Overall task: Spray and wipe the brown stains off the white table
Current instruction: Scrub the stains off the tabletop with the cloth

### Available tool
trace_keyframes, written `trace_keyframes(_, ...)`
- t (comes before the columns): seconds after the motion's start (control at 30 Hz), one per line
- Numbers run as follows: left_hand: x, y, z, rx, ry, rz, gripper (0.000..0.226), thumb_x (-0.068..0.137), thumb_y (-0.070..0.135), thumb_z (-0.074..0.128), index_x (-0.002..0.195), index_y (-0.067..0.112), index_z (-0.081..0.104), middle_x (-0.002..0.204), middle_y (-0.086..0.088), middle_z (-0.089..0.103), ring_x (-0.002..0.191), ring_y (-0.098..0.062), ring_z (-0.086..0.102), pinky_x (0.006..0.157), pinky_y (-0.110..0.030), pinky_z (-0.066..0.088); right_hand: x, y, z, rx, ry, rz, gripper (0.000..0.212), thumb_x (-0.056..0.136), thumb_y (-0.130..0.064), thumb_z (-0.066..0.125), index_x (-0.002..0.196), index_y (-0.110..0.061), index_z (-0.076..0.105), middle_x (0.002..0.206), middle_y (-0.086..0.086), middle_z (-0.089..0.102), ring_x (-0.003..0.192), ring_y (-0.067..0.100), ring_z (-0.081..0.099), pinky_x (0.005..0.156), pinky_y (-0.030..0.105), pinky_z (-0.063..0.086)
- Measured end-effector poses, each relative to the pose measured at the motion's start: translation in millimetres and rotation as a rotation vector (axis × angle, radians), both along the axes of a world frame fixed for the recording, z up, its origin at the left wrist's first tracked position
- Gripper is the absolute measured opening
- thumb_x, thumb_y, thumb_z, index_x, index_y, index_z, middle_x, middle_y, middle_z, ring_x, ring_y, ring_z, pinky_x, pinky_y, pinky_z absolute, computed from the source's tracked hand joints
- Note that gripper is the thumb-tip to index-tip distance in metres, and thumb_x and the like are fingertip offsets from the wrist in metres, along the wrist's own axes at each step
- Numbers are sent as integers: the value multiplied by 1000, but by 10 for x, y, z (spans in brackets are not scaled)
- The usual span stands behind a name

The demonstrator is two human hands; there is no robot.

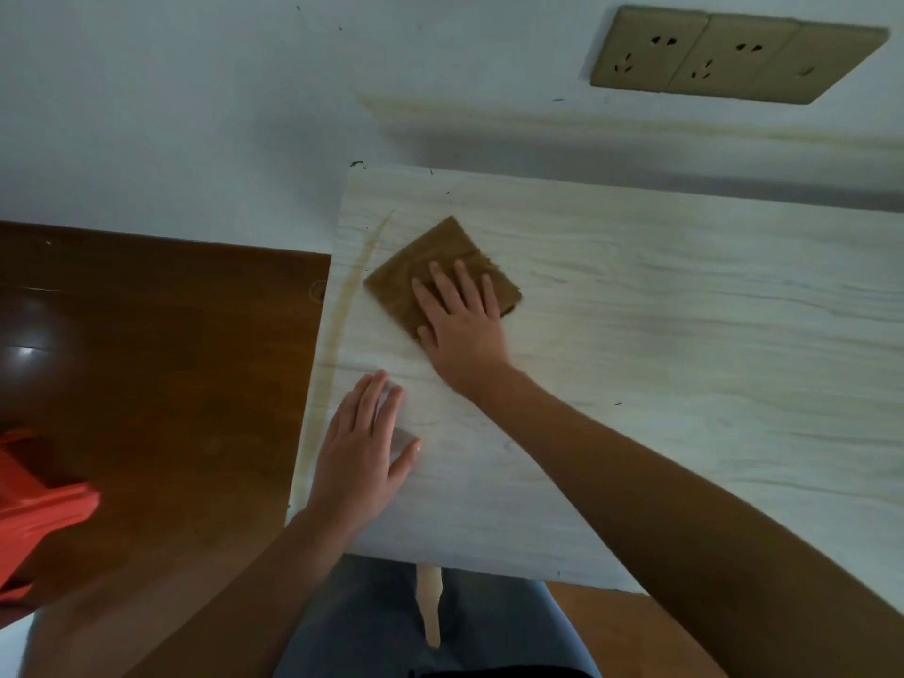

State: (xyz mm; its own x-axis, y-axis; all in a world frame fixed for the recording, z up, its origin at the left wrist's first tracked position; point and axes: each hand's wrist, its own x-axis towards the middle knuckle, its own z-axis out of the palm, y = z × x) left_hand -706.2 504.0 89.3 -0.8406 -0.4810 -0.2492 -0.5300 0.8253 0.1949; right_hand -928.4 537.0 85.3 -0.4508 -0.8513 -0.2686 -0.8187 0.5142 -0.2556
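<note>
Folded brown cloth flat on white table, curved brown stain alongside

A gold-coloured socket panel is sitting on the pale wall at the upper right, showing two sets of plug holes and a plain plate on its right end. A dark brown wooden surface is lying to the left, catching a bright glare spot near its left edge, and a red object, too blurred to identify, is showing at the far left. Blue jeans are filling the bottom centre, with a strip of orange-brown floor showing beside them.
</note>
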Motion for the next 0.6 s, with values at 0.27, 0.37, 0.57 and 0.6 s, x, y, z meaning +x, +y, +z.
trace_keyframes(0.27, -19, -17, 16, 4, -18, -22, 72, 98, 62, 35, 152, 14, 38, 164, -11, 28, 151, -31, 28, 118, -42, 32, -1437, 514, 65, 1, 81, -345, 61, 100, -46, 40, 157, -27, 28, 166, 3, 19, 153, 27, 14, 124, 44, 13)
trace_keyframes(0.37, -29, 5, 46, 9, -26, -13, 74, 98, 62, 31, 151, 12, 39, 164, -13, 29, 151, -33, 29, 118, -44, 34, -1745, 863, 118, 37, 64, -414, 63, 100, -47, 40, 158, -27, 23, 167, 3, 16, 154, 28, 11, 124, 47, 11)
trace_keyframes(0.57, -64, 31, 116, 20, -28, -16, 75, 97, 60, 31, 151, 8, 40, 162, -16, 32, 151, -34, 29, 118, -45, 35, -988, 1410, 107, -4, -5, -629, 64, 100, -35, 47, 158, -25, 24, 167, 4, 14, 154, 26, 6, 125, 45, 6)
trace_keyframes(0.6, -61, 29, 109, 17, -31, -21, 75, 97, 58, 32, 151, 8, 40, 162, -16, 32, 151, -34, 29, 119, -46, 35, -809, 1514, 115, -15, -16, -658, 64, 99, -34, 49, 158, -24, 25, 167, 5, 14, 154, 27, 6, 125, 45, 7)
